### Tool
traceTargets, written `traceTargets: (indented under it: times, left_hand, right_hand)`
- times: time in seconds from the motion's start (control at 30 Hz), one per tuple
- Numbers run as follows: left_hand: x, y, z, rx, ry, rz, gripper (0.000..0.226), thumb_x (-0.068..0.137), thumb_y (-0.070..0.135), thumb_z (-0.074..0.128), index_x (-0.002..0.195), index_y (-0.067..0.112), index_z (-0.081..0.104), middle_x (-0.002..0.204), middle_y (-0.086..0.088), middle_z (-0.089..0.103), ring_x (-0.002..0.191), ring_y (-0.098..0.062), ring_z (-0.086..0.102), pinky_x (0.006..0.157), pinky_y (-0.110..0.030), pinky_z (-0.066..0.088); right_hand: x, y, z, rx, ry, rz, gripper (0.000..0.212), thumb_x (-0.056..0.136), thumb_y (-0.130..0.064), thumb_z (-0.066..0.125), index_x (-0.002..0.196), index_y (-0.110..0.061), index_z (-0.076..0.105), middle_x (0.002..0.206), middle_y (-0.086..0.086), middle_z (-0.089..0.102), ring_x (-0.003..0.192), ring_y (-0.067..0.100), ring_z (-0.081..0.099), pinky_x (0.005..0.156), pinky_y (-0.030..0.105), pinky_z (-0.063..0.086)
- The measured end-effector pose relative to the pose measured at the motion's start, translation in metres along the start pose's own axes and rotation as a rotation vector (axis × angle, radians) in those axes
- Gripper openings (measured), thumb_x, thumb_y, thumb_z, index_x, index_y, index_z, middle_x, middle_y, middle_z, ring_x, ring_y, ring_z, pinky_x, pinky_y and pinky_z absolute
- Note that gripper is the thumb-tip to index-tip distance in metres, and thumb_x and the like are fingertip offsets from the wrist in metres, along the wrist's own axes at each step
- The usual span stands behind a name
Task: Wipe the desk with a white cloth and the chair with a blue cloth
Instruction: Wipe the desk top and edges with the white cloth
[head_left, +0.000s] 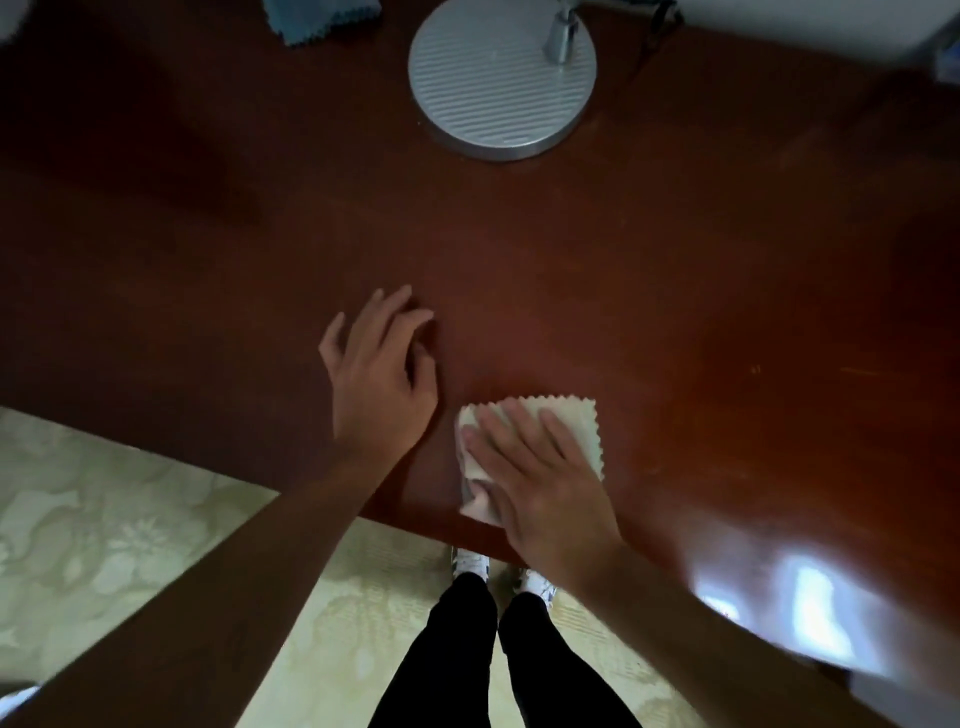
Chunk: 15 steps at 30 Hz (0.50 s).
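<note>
Flat on the white cloth (550, 431) at the table's (675, 291) near edge, the right hand (540, 483) presses with straight fingers to wipe, while the left hand (379, 369), just beside the cloth, rests loose-fingered, probably for balance, and the blue cloth (317, 18) waits far beyond it.

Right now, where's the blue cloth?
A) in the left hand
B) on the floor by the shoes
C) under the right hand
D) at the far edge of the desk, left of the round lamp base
D: the blue cloth lies at the far edge of the desk, left of the round lamp base; the right hand presses the white cloth, and the left hand holds nothing.
</note>
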<state>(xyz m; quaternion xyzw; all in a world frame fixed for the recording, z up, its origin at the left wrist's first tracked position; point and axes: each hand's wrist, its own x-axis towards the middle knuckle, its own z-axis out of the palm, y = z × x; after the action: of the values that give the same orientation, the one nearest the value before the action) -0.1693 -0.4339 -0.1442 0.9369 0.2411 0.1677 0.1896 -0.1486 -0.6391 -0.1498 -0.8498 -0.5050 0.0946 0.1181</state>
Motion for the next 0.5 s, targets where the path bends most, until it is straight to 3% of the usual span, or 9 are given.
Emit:
traceTargets:
  times: [0.13,0.27,0.43,0.5]
  left_hand:
    - [-0.037,-0.011,-0.005,0.018,-0.051,-0.038,0.037,0.091,0.017,0.05,0.125,0.012,0.062,0.144,-0.005,0.053,0.141,-0.021,0.039,0.116,-0.048,0.025]
    - [-0.044,-0.01,-0.002,0.048,-0.052,-0.023,0.039,0.094,0.019,0.05,0.13,0.01,0.06,0.144,-0.007,0.053,0.141,-0.024,0.039,0.116,-0.049,0.026]
    - [-0.041,-0.012,-0.004,0.013,-0.071,-0.063,0.039,0.092,0.014,0.049,0.129,0.01,0.059,0.144,-0.005,0.053,0.141,-0.021,0.039,0.118,-0.045,0.024]
    - [-0.042,-0.011,-0.005,0.019,-0.08,-0.063,0.039,0.093,0.014,0.047,0.13,0.01,0.059,0.145,-0.005,0.052,0.142,-0.021,0.038,0.118,-0.046,0.024]
  right_hand:
    - [0.04,0.03,-0.013,-0.048,0.02,0.069,0.047,0.101,-0.031,0.035,0.146,-0.017,0.042,0.152,0.005,0.039,0.143,0.029,0.032,0.117,0.047,0.025]
    - [0.095,0.054,-0.024,-0.047,0.062,0.322,0.048,0.104,-0.033,0.029,0.15,-0.02,0.033,0.158,0.005,0.029,0.148,0.028,0.017,0.12,0.044,0.013]
    - [0.038,-0.028,0.006,-0.049,-0.032,0.148,0.054,0.102,-0.035,0.022,0.153,-0.017,0.024,0.16,0.007,0.021,0.149,0.03,0.013,0.118,0.051,0.016]
    - [0.001,-0.062,0.019,-0.008,-0.029,0.12,0.051,0.104,-0.035,0.02,0.151,-0.017,0.03,0.159,0.004,0.025,0.149,0.027,0.016,0.117,0.051,0.021]
